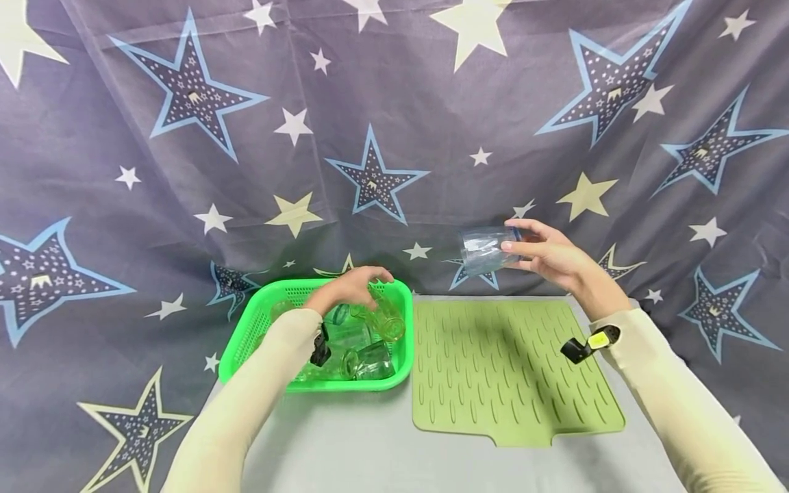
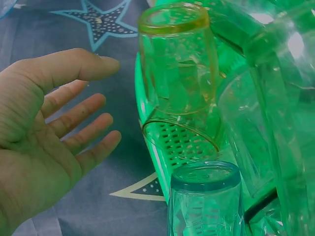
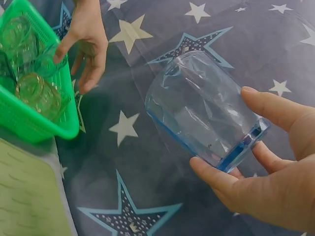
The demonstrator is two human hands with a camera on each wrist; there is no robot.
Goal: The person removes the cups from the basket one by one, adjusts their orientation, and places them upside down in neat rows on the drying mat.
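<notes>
My right hand [image 1: 548,255] grips a bluish clear drinking glass [image 1: 483,250] by its thick base. The glass lies on its side in the air, over the back of the drying mat [image 1: 468,370], its mouth pointing left. Over at the green plastic basket [image 1: 408,342], my left hand [image 1: 353,286] hovers by the back rim with loosely spread fingers and nothing in them. Close to those fingers are a yellow-tinted glass [image 2: 177,73] and a teal-based glass [image 2: 205,206], both inside the basket.
Several more glasses, one a dark clear glass [image 1: 374,361], lie jumbled in the basket. Basket and mat sit side by side on a pale grey table [image 1: 357,438]. A star-patterned curtain [image 1: 370,89] hangs right behind them.
</notes>
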